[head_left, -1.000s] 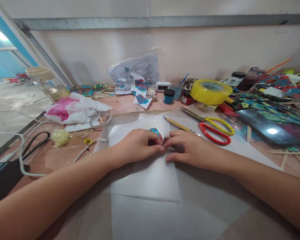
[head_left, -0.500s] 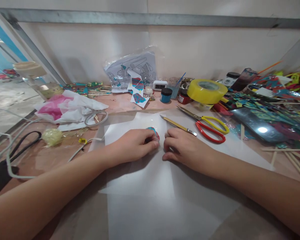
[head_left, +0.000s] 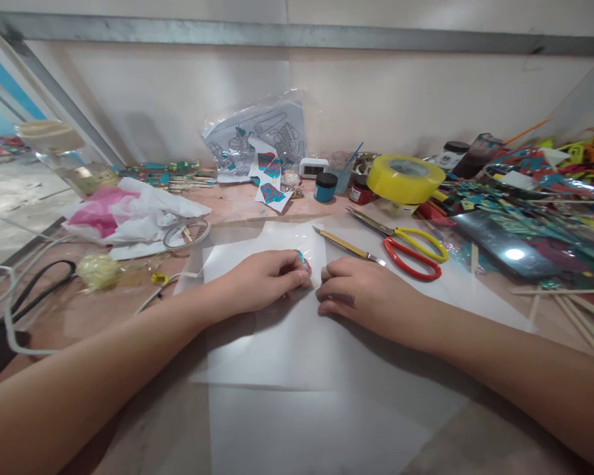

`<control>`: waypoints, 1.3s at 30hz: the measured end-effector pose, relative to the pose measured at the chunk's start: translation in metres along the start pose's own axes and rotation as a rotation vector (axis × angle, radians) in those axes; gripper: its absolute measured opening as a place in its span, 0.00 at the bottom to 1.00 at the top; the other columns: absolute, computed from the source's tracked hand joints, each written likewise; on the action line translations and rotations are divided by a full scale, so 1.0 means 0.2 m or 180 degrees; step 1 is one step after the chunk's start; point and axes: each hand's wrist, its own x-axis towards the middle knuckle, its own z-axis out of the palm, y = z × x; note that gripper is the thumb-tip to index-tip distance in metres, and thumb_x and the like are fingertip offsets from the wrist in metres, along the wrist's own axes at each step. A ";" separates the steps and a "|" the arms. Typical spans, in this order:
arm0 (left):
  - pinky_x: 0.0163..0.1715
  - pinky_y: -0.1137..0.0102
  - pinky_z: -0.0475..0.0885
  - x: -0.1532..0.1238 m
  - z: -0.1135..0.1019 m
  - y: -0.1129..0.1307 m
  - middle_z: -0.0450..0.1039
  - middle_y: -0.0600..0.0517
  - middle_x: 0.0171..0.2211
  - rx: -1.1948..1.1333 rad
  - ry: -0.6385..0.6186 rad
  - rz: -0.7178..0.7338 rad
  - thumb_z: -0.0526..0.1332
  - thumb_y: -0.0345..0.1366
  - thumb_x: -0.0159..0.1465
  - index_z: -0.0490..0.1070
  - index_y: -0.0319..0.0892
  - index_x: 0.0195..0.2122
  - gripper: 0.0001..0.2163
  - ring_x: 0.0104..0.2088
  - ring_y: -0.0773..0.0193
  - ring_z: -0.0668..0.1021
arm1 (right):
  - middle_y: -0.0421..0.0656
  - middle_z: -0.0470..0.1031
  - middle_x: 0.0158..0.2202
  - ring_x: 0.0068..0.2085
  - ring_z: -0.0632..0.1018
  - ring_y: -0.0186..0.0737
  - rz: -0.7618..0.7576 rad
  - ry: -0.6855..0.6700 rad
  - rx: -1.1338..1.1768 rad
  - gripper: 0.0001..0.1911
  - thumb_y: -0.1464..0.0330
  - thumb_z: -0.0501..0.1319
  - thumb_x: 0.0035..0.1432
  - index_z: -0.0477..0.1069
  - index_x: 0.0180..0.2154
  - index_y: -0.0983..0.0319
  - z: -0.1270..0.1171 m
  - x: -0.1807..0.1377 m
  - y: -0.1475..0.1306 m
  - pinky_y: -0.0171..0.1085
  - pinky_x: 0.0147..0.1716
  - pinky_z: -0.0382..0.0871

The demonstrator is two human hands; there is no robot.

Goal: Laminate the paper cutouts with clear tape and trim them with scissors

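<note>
Toward the white paper sheet's (head_left: 267, 359) far right corner, a small red-and-blue piece (head_left: 305, 261) is being pinched by the left hand (head_left: 272, 280), visible just past the fingertips. It is left untouched by the right hand (head_left: 361, 290), curled just rightward; whether anything is gripped there can't be told. The piece's long axis is hidden by fingers.

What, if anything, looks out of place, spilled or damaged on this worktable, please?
The yellow adhesive tape roll looks oddly perched, raised off the table on something mostly hidden beneath it. On the left, the pink-and-white tissue paper lies crumpled rather than flat. I see no clear spill.
</note>
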 end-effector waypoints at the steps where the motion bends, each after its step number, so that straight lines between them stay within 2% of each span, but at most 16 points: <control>1: 0.34 0.69 0.67 0.00 0.00 0.00 0.75 0.54 0.31 -0.0048 -0.0003 -0.0002 0.57 0.46 0.67 0.72 0.42 0.35 0.13 0.33 0.61 0.76 | 0.44 0.77 0.33 0.36 0.76 0.43 0.0107 0.0008 0.0041 0.04 0.69 0.70 0.62 0.80 0.34 0.63 0.01 0.00 0.00 0.38 0.34 0.65; 4: 0.28 0.71 0.64 0.01 0.01 -0.02 0.70 0.56 0.27 -0.0314 -0.0067 0.0023 0.59 0.46 0.66 0.70 0.42 0.33 0.13 0.28 0.65 0.72 | 0.45 0.79 0.36 0.37 0.78 0.44 0.0600 0.0148 0.0194 0.10 0.69 0.72 0.58 0.77 0.40 0.64 0.03 0.02 0.01 0.39 0.37 0.68; 6: 0.28 0.71 0.64 0.02 0.01 -0.04 0.69 0.56 0.26 -0.0509 -0.0115 0.0094 0.60 0.46 0.65 0.70 0.42 0.32 0.13 0.27 0.66 0.71 | 0.45 0.79 0.38 0.39 0.78 0.45 0.0710 0.0271 0.0292 0.14 0.69 0.74 0.57 0.76 0.44 0.65 0.05 0.03 0.01 0.39 0.38 0.69; 8: 0.29 0.72 0.65 0.02 0.02 -0.04 0.69 0.56 0.27 -0.0597 -0.0112 0.0196 0.62 0.46 0.64 0.70 0.42 0.31 0.12 0.28 0.66 0.71 | 0.46 0.78 0.38 0.39 0.78 0.44 0.0533 0.0350 0.0376 0.12 0.70 0.73 0.57 0.78 0.43 0.65 0.07 0.04 0.02 0.39 0.38 0.69; 11: 0.29 0.73 0.66 0.01 -0.03 -0.02 0.71 0.57 0.27 -0.0521 -0.0268 0.0209 0.63 0.43 0.64 0.71 0.42 0.33 0.10 0.28 0.67 0.72 | 0.45 0.77 0.36 0.36 0.77 0.41 0.0157 0.0523 0.0549 0.01 0.74 0.69 0.61 0.80 0.37 0.63 0.09 0.05 0.03 0.36 0.36 0.69; 13: 0.32 0.73 0.68 -0.01 -0.11 0.01 0.76 0.57 0.31 -0.0204 -0.0597 0.0199 0.64 0.41 0.65 0.74 0.43 0.37 0.07 0.32 0.66 0.76 | 0.45 0.78 0.36 0.36 0.77 0.40 -0.0035 0.0626 0.0667 0.04 0.75 0.67 0.63 0.81 0.37 0.63 0.10 0.05 0.03 0.35 0.37 0.70; 15: 0.39 0.73 0.70 -0.05 -0.20 0.04 0.79 0.56 0.39 0.0291 -0.0828 0.0312 0.66 0.40 0.64 0.77 0.47 0.42 0.08 0.40 0.63 0.79 | 0.45 0.79 0.36 0.37 0.78 0.40 -0.0130 0.0644 0.0752 0.04 0.75 0.66 0.64 0.81 0.37 0.63 0.10 0.05 0.02 0.35 0.37 0.70; 17: 0.46 0.72 0.69 -0.11 -0.27 0.05 0.79 0.57 0.46 0.0842 -0.0793 0.0515 0.70 0.44 0.62 0.77 0.52 0.46 0.12 0.48 0.61 0.78 | 0.45 0.79 0.36 0.36 0.78 0.40 -0.0106 0.0624 0.0776 0.04 0.75 0.66 0.64 0.82 0.37 0.64 0.09 0.04 0.03 0.35 0.37 0.70; 19: 0.47 0.70 0.70 -0.16 -0.29 0.04 0.77 0.57 0.50 0.1306 -0.0615 0.0672 0.72 0.50 0.58 0.76 0.54 0.49 0.19 0.50 0.59 0.77 | 0.45 0.78 0.35 0.35 0.79 0.40 -0.0024 0.0597 0.0738 0.04 0.75 0.66 0.63 0.82 0.37 0.64 0.09 0.04 0.03 0.35 0.35 0.70; 21: 0.46 0.69 0.71 -0.21 -0.26 0.02 0.75 0.55 0.52 0.1656 -0.0447 0.0711 0.73 0.54 0.56 0.74 0.55 0.51 0.24 0.50 0.58 0.77 | 0.45 0.78 0.35 0.35 0.79 0.41 0.0048 0.0571 0.0687 0.05 0.75 0.66 0.64 0.82 0.37 0.64 0.09 0.04 0.04 0.36 0.35 0.70; 23: 0.45 0.67 0.72 -0.24 -0.20 0.00 0.74 0.53 0.53 0.1925 -0.0214 0.0730 0.74 0.52 0.55 0.74 0.53 0.51 0.24 0.49 0.56 0.78 | 0.46 0.79 0.36 0.37 0.79 0.43 0.0095 0.0558 0.0669 0.06 0.74 0.65 0.64 0.82 0.38 0.63 0.09 0.03 0.04 0.38 0.37 0.71; 25: 0.43 0.66 0.73 -0.25 -0.13 -0.03 0.75 0.51 0.51 0.2112 -0.0039 0.0845 0.74 0.46 0.58 0.76 0.50 0.47 0.18 0.46 0.56 0.80 | 0.48 0.79 0.39 0.40 0.79 0.45 0.0131 0.0543 0.0655 0.07 0.74 0.64 0.64 0.81 0.38 0.63 0.09 0.03 0.03 0.40 0.39 0.72; 28: 0.39 0.67 0.73 -0.25 -0.08 -0.05 0.79 0.52 0.45 0.2151 -0.0022 0.1076 0.68 0.37 0.65 0.80 0.48 0.39 0.03 0.40 0.59 0.81 | 0.50 0.79 0.41 0.42 0.79 0.48 0.0147 0.0465 0.0594 0.08 0.75 0.62 0.63 0.80 0.40 0.64 0.08 0.02 0.01 0.43 0.41 0.72; 33: 0.38 0.69 0.72 -0.24 -0.08 -0.07 0.81 0.52 0.41 0.2088 -0.0034 0.1339 0.62 0.33 0.69 0.80 0.45 0.37 0.06 0.37 0.61 0.81 | 0.52 0.77 0.40 0.41 0.76 0.49 -0.0138 0.0406 0.0534 0.09 0.73 0.61 0.64 0.79 0.43 0.66 0.08 0.02 -0.02 0.44 0.39 0.71; 36: 0.37 0.69 0.71 -0.23 -0.07 -0.07 0.81 0.52 0.39 0.2158 0.0042 0.1282 0.61 0.32 0.67 0.78 0.44 0.37 0.06 0.37 0.61 0.81 | 0.52 0.78 0.39 0.40 0.77 0.47 -0.0387 0.0435 0.0647 0.11 0.74 0.57 0.67 0.78 0.39 0.65 0.09 0.02 -0.01 0.42 0.38 0.71; 39: 0.36 0.69 0.71 -0.22 -0.06 -0.08 0.80 0.54 0.35 0.2208 0.0109 0.1101 0.60 0.31 0.65 0.76 0.45 0.36 0.06 0.36 0.61 0.81 | 0.50 0.80 0.36 0.38 0.77 0.46 -0.0309 0.0383 0.0701 0.11 0.75 0.56 0.67 0.78 0.37 0.64 0.09 0.01 0.00 0.40 0.37 0.70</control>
